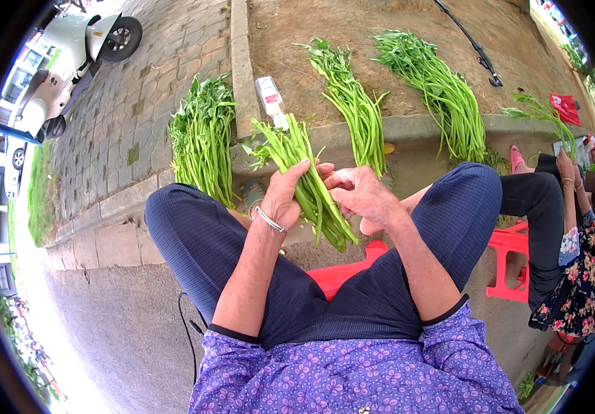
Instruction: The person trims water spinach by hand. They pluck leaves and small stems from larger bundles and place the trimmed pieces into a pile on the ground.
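Between my knees I hold a bunch of green leafy-vegetable stems (319, 202), which look like water spinach. My left hand (283, 199) is wrapped around its middle, with the thumb along the near side; a silver bangle circles that wrist. Against the bunch's right side rest the bent fingers of my right hand (370, 196), thumb and forefinger pinched at the stems. Whether they grip one stem or several is hidden. Beyond my hands, larger piles lie across the kerb: a left pile (203, 134), a middle pile (362, 114) and a right pile (439, 93).
A clear plastic bottle (270, 95) lies by the kerb (406, 129). I sit on a red plastic stool (336, 274). At right, a seated person (579, 274) holds similar stems near a red stool (509, 259). A black pole (473, 44) lies on the soil; a white scooter (64, 62) stands left.
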